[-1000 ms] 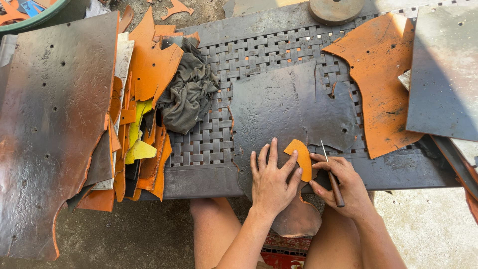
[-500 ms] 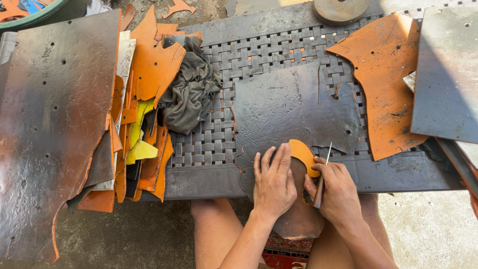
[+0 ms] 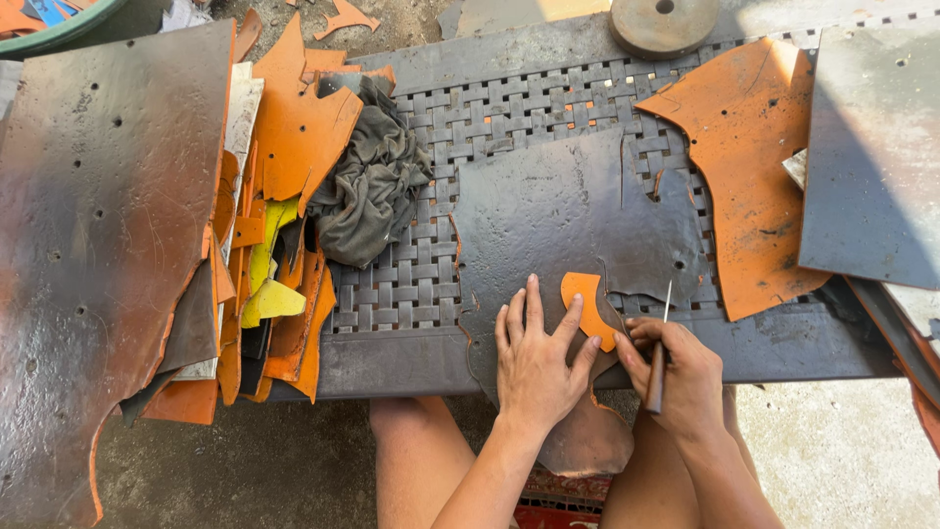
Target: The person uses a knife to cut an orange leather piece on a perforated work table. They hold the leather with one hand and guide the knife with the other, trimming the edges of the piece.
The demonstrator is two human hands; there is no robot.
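Note:
A dark grey leather sheet (image 3: 568, 216) lies on a woven black bench (image 3: 431, 284). My left hand (image 3: 537, 358) presses flat on the sheet's near edge, fingers spread, touching an orange curved pattern piece (image 3: 590, 306) that lies on the leather. My right hand (image 3: 681, 377) grips a thin knife (image 3: 660, 355) with its blade pointing up, just right of the pattern piece. Part of the leather hangs over the bench edge between my knees.
A big dark hide (image 3: 98, 245) covers the left. Orange and yellow leather scraps (image 3: 274, 255) pile beside a crumpled grey rag (image 3: 367, 186). An orange hide (image 3: 749, 167) and a grey sheet (image 3: 871, 147) lie right. A round metal weight (image 3: 664, 22) sits at the far edge.
My right hand has drawn the knife along the right side of the orange pattern piece toward me. My left hand stays pressed on the leather, shifted slightly.

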